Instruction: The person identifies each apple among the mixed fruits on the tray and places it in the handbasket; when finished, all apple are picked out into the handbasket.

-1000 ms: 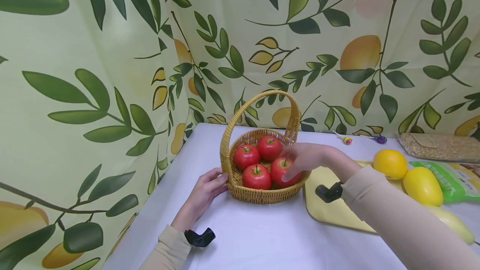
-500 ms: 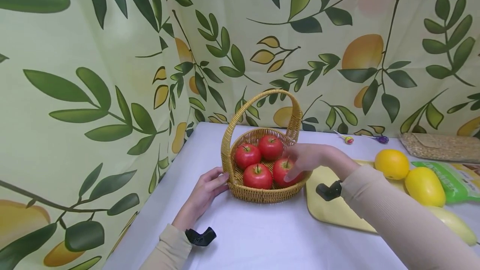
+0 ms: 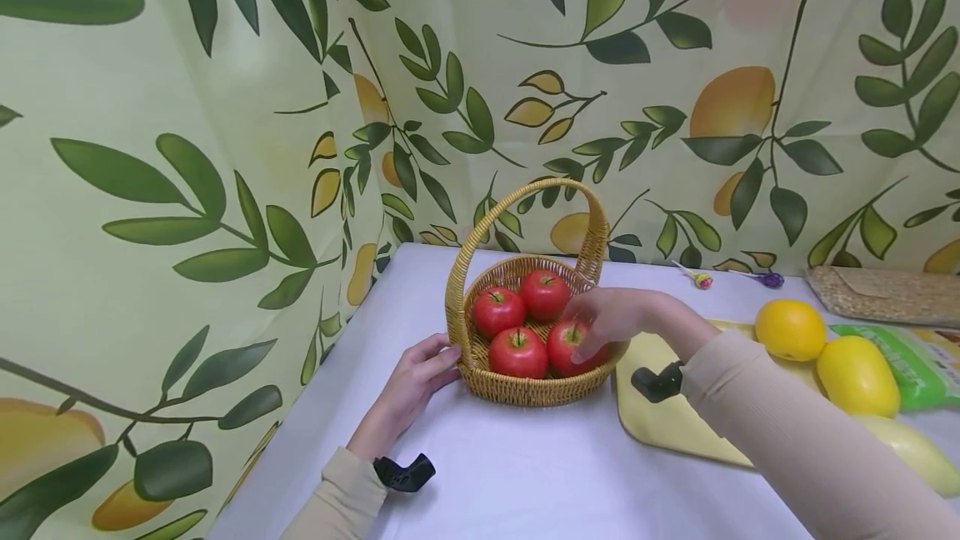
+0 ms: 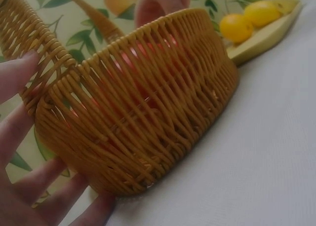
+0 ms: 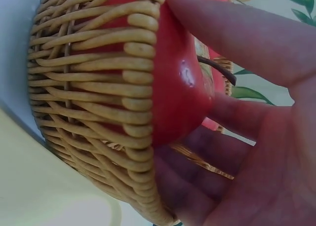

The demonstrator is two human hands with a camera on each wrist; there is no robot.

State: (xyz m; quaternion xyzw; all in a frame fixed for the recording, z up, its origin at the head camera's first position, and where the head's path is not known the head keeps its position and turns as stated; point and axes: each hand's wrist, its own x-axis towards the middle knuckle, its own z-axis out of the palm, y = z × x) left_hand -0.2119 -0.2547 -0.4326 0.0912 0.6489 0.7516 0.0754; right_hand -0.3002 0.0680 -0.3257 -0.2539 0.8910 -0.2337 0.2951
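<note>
A wicker basket (image 3: 536,392) with a tall arched handle stands upright and holds several red apples (image 3: 517,353). My left hand (image 3: 411,380) rests against the basket's left side, below the handle's foot. In the left wrist view, its spread fingers (image 4: 60,201) touch the outer weave. My right hand (image 3: 617,319) reaches over the right rim and grips the front right apple (image 3: 562,343). Thumb and fingers curl round that apple (image 5: 180,83) in the right wrist view; its stem points up between them. The apple sits inside the basket, partly hidden by the hand.
Right of the basket lies a yellow board (image 3: 660,423), partly under my right arm. Yellow fruits (image 3: 791,330), a pale green one (image 3: 903,448), a green packet (image 3: 900,361) and a woven item (image 3: 888,294) lie farther right. Two lollipops (image 3: 702,280) lie at the back.
The whole view has shifted slightly, so everything sits a little farther right. The left hand stays on the basket and the right hand stays on the same apple.
</note>
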